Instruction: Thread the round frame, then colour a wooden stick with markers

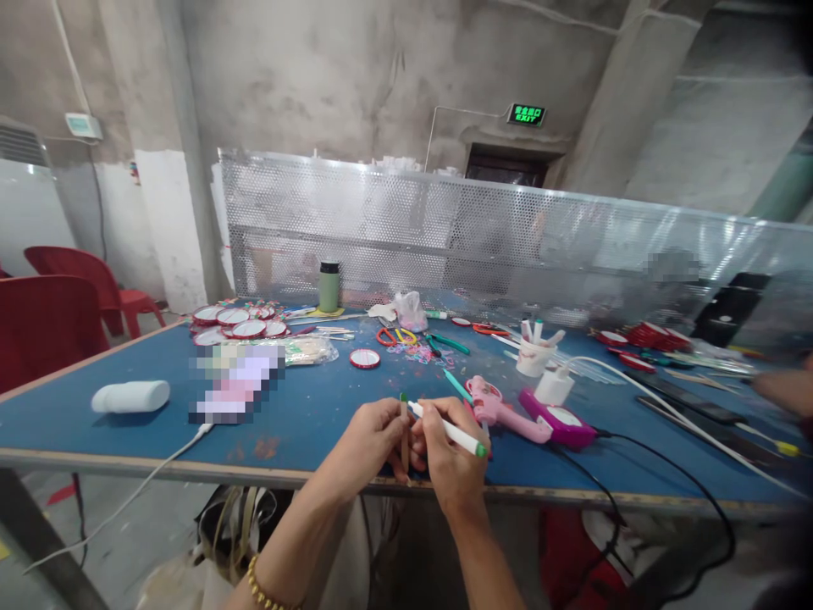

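Observation:
Near the table's front edge, my left hand [372,436] is closed on a wooden craft stick [405,445], which stands upright and has a green top end. My right hand [452,462] grips a white marker [458,436] with a green end plug. The marker's tip is at the upper part of the stick, beside the green end; whether they touch I cannot tell. Right of my hands lies a pink glue gun [501,408]. A round white disc with a red rim [365,359] lies beyond my left hand.
A paper cup of markers [534,356], a white charger [554,386] and a purple device [562,419] stand at right, with cables trailing. Pliers [448,345], a green bottle [329,288], a white bottle [131,396] and rimmed discs [245,327] lie around. Another person's arm [781,390] reaches in at right.

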`<state>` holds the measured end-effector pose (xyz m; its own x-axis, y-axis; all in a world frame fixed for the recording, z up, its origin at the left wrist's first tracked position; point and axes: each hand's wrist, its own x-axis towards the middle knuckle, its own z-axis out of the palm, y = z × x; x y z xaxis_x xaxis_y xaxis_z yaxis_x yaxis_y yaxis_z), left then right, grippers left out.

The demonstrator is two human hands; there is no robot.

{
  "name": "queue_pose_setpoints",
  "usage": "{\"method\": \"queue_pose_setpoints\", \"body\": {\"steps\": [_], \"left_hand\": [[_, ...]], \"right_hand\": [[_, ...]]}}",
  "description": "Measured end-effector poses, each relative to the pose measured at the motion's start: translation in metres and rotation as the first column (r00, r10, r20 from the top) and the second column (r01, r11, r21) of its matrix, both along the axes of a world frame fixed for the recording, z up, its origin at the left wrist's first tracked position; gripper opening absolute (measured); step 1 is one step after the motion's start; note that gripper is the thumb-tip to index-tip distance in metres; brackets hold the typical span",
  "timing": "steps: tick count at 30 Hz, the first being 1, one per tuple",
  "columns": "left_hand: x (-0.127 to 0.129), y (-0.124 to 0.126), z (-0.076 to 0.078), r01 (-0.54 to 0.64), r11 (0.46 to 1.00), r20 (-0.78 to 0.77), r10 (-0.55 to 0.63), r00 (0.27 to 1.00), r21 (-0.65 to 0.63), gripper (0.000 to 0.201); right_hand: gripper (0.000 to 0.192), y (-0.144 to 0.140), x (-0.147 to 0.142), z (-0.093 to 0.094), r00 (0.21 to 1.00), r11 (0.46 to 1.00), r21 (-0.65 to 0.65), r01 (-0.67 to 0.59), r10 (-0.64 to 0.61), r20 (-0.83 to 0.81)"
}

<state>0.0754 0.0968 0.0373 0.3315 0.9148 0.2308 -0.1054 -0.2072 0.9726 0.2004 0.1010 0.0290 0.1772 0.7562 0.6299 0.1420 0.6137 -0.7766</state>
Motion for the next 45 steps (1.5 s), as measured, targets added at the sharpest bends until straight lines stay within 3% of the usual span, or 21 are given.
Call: {"method": "queue_pose_setpoints", "body": {"steps": [20,32,38,45], "left_hand": [[-0.0003,0.0034,-0.0036,-0.005,0.999,-0.021,0.006,1.0,0.036,0.034],[0.0006,0.0032,-0.0008,0.001,1.0,-0.03,0.0,1.0,0.023,0.034],[-0.0001,0.0029,-0.001,0.016,1.0,-0.025,-0.016,1.0,0.022,0.033],[0.0011,0.003,-0.0024,0.005,0.999,-0.025,-0.004,1.0,0.033,0.035]], "right_hand": [[0.023,0.0005,0.0009,0.0003,0.998,0.999,-0.001,-0.032,0.032,0.05],[0.023,0.0004,0.0002,0.0037,0.997,0.999,0.033,0.003,-0.006,0.076],[0.023,-0.0003,0.0,0.0012,1.0,1.0,0.01,-0.005,0.005,0.014],[0.023,-0.0003,0.0015,0.0022,0.996,0.998,0.048,0.029,-0.033,0.085]]}}
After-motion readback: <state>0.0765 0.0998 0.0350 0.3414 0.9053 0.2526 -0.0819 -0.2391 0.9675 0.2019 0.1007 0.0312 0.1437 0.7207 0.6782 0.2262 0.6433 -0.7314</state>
